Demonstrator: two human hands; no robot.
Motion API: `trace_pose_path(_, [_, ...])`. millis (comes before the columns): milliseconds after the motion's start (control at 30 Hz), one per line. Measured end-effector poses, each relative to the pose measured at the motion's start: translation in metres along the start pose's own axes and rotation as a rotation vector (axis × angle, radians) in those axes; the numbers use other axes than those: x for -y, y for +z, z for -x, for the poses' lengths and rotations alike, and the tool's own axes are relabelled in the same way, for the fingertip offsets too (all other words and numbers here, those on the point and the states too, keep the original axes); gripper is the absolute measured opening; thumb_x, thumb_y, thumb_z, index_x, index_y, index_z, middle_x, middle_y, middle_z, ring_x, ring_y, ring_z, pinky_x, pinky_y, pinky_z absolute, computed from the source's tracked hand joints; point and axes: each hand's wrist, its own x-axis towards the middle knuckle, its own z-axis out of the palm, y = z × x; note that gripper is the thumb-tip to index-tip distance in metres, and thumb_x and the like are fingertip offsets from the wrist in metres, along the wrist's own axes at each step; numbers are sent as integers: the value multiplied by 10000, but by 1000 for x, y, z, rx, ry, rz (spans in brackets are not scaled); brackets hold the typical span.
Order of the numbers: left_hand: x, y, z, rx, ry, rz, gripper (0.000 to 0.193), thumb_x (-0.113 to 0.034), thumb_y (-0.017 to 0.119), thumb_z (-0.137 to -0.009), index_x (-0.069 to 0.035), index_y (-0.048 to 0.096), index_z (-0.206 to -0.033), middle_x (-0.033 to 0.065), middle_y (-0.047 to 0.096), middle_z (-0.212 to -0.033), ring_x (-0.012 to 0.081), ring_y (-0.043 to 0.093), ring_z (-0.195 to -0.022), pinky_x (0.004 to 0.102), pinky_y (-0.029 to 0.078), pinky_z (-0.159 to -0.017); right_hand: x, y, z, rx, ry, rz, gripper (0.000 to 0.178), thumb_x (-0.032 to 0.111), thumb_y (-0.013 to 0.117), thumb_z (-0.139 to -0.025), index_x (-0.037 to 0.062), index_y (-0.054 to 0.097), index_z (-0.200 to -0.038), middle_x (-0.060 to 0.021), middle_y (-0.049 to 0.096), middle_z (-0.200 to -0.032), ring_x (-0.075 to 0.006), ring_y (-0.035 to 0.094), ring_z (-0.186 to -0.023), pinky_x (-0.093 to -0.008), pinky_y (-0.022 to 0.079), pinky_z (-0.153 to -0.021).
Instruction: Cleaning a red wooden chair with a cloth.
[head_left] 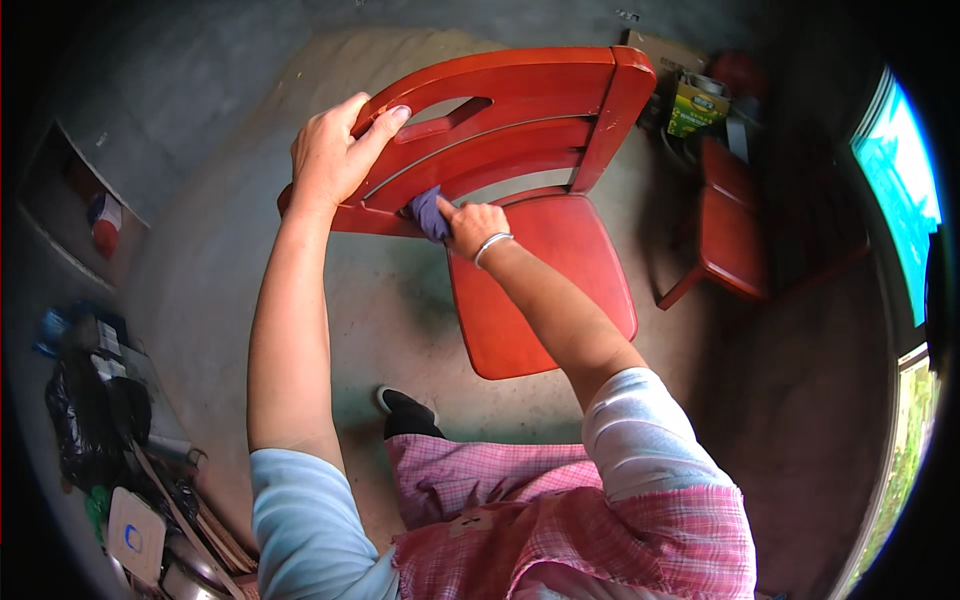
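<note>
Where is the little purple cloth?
In the head view, the cloth is bunched in the right hand, pressed against the lower slat of the red chair back, just right of the left hand gripping the top rail.

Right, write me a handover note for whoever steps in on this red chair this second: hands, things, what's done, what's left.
Left hand: gripping the top rail of the red chair at its left end, steadying it.
Right hand: closed on a small bluish-purple cloth, pressed against the lower slats of the backrest.
Chair: standing on the concrete floor in front of the person, backrest towards them. A second red chair stands to the right, untouched.
Done: cannot tell which parts are already wiped; no clear difference shows on the surface.
Left: probably the remaining slats, the right post and the seat, judging by where the cloth sits.
</note>
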Motion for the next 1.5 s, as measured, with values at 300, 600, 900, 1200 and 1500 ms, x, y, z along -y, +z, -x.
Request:
trace_pose_path(300, [1, -1, 2, -29, 61, 47, 461, -490, 602, -797, -33, 584, -736, 102, 557, -573, 232, 501, -519, 336, 388, -522, -126, -27, 56, -317, 254, -151, 806, 142, 606, -663, 240, 237, -1372, -186, 635, -760, -384, 620, -718, -484, 501, -660])
trace_pose_path(600, [-13, 4, 5, -44, 146, 9, 472, -509, 593, -793, -41, 574, -734, 120, 533, -560, 258, 504, -523, 349, 382, -519, -65, -54, 103, -464, 263, -1665, 493, -2, 536, -812, 58, 410, -1284, -50, 562, -1090, -117, 530, -977, -256, 413, -871])
trace_pose_path(900, [-45, 8, 10, -22, 198, -9, 468, -521, 586, -790, -53, 604, -792, 139, 603, -673, 313, 581, -644, 399, 430, -587, 12, -137, 107, -842, -265, -249, 490, 32, 655, -548, 88, 541, -1020, -194, 424, -1277, -373, 350, -1257, -472, 278, -1016])
trace_pose_path(1200, [-95, 29, 2, 91, 227, -47, 491, -558, 542, -800, -68, 577, -788, 117, 629, -740, 320, 614, -742, 427, 456, -624, -25, -129, 108, -822, -10, -101, 553, 124, 700, -578, 183, 513, -1095, -138, 423, -1308, -277, 334, -1277, -484, 268, -950])
trace_pose_path(1500, [-149, 73, -15, 119, 359, -89, 511, -582, 527, -799, -75, 598, -814, 125, 639, -763, 322, 615, -778, 425, 458, -652, -102, -128, 160, -805, 141, 35, 592, 86, 697, -568, 184, 519, -1124, -94, 407, -1350, -248, 318, -1302, -512, 251, -1005])
